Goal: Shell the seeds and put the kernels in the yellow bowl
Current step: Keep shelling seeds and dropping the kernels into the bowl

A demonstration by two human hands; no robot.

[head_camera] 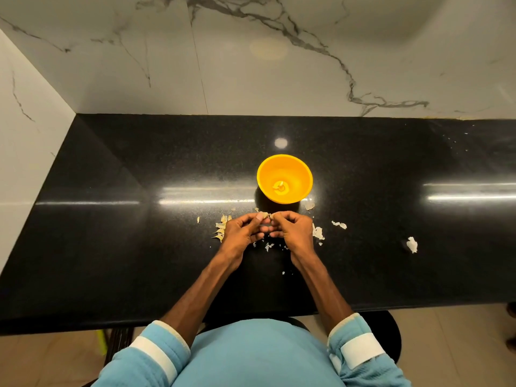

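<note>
Between both thumbs sits one seed. Left hand and right hand pinch it together, just before the yellow bowl.

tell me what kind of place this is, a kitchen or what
Probably a home kitchen: a polished black stone counter set in a corner of marble-look wall tiles, a yellow bowl on it, and both hands shelling a seed beside it.
</note>
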